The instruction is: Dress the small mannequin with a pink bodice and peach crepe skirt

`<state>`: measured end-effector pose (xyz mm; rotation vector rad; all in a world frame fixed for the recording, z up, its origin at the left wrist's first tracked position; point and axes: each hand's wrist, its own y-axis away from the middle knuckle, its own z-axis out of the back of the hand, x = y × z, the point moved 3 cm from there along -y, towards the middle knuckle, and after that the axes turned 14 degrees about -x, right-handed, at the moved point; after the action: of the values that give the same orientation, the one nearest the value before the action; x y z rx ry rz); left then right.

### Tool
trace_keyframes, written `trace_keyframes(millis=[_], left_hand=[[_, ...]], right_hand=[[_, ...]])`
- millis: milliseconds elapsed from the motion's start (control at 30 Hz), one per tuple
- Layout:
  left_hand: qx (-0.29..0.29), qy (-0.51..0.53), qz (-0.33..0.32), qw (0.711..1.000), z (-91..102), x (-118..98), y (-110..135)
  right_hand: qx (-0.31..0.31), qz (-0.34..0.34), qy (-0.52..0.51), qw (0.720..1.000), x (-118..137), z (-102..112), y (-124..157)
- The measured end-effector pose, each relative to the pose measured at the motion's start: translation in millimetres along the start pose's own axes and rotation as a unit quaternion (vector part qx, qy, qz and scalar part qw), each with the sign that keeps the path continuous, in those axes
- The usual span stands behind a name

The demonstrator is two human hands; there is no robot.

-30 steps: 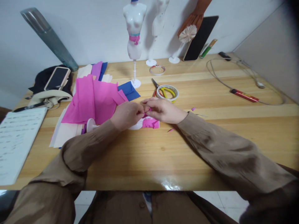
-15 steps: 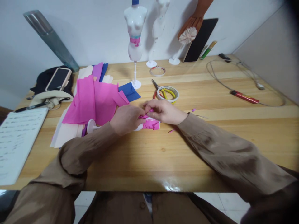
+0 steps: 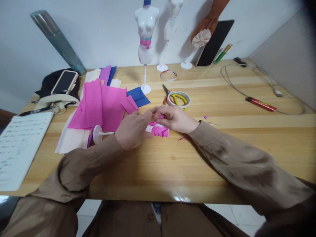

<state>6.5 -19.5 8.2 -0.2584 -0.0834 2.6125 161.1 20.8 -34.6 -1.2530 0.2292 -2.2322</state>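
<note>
A small white mannequin lies on its side, its round base (image 3: 98, 134) pointing left and its stem running under my left hand (image 3: 132, 130). My left hand is closed around the body, fingertips meeting those of my right hand. Pink crepe paper (image 3: 161, 131) wraps the torso. My right hand (image 3: 174, 119) pinches a bit of this pink paper at the upper side of the torso. The fingers hide part of the body and the exact pinch point. Larger pink sheets (image 3: 112, 103) lie just left of my hands.
Behind my hands lie pliers (image 3: 166, 88) and a tape roll (image 3: 190, 100). Mannequins (image 3: 147, 19) stand along the wall, near a leaning tablet (image 3: 217, 42). A notebook (image 3: 22, 144), a phone (image 3: 64, 82) and a spray can (image 3: 59, 42) are at left, a cabled red stick (image 3: 261, 104) at right.
My left fingers have shifted on the mannequin, uncovering more of its stem and white body. The right hand keeps its pinch. The whole view has moved slightly.
</note>
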Motion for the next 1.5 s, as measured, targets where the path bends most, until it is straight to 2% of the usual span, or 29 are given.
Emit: trace_keyframes(millis=[400,600,833,1033,1500], left_hand=[[0.000,-0.020,-0.006,1.000,0.0,0,0],[0.001,-0.034,-0.026,0.999,-3.0,-1,2],[0.014,-0.015,-0.054,0.998,-2.1,-6,2],[0.013,-0.007,-0.043,0.999,-1.9,-3,2],[0.006,-0.006,-0.061,0.998,-4.4,0,1]], right_hand=[[-0.037,0.038,0.038,0.998,3,-2,0],[-0.052,-0.004,0.051,0.997,0,-3,0],[-0.031,-0.037,0.013,0.999,-8,-7,-5],[-0.031,-0.041,-0.009,0.999,-8,-5,-2],[-0.042,-0.020,0.015,0.999,-1,-3,3]])
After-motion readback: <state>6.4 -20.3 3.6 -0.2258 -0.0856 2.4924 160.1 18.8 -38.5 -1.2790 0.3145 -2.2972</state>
